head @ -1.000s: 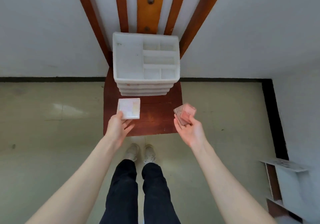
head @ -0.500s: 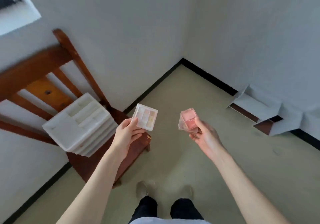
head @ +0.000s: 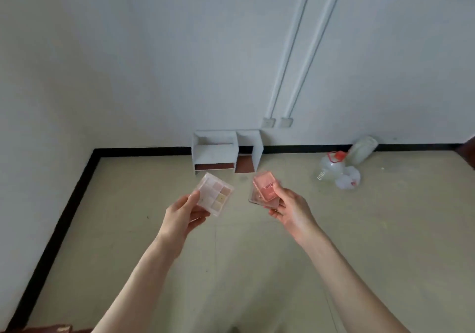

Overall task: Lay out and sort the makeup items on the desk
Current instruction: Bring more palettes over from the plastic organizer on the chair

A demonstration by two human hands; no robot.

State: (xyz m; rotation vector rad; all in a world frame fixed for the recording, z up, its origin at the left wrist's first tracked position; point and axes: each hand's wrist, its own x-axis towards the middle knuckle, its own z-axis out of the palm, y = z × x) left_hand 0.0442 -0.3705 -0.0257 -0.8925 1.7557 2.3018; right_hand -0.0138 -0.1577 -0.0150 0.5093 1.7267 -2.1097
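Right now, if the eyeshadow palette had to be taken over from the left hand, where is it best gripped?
Probably by the far corner of the eyeshadow palette, pinching its flat faces from the wall side: the left hand holds only the near corner, leaving the rest free.

Dim even light, soft blur, wide-angle bending

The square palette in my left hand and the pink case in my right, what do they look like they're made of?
The square palette looks like clear hard plastic: its edges are see-through and glossy, over matte powder pans in pink and beige. The pink case seems to be translucent tinted plastic, smooth and shiny, with a clear rim around it. Neither shows metal, though the blur leaves it open.
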